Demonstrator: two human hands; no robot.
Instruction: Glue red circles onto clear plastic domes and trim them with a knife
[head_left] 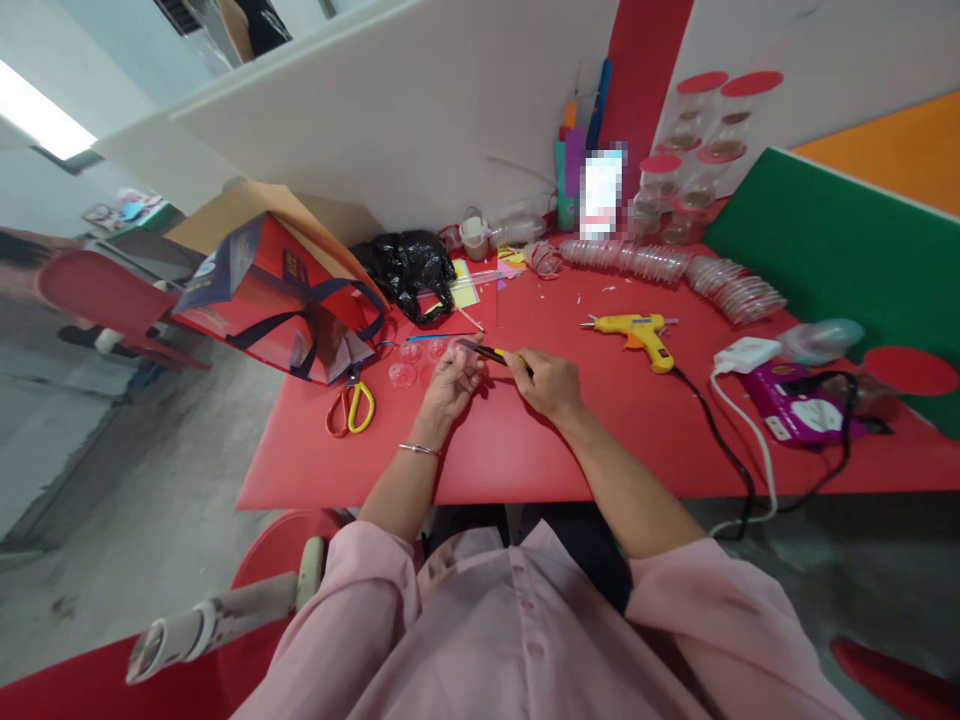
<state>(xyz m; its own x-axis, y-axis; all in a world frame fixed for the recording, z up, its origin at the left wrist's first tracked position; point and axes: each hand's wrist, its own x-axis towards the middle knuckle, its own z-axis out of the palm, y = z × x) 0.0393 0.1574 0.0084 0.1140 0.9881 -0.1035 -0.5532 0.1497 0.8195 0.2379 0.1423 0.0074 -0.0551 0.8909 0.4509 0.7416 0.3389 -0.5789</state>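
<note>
My right hand (551,385) is wrapped round a black and yellow craft knife (491,353). The knife points left, and its tip end is at the fingers of my left hand (452,385). Between those left fingers is a small clear plastic piece, mostly covered by them. Several clear, round plastic pieces (403,374) lie on the red table (510,460) just left of that hand. Further left, near the table's edge, are scissors (350,408) with one red and one yellow handle loop.
A yellow glue gun (634,335) lies to the right, its cord running off the front edge. A paper bag (277,300) and black plastic bag (409,270) stand back left. Stacked clear cups (622,258) line the back. A purple box (802,405) and green panel (825,260) are right.
</note>
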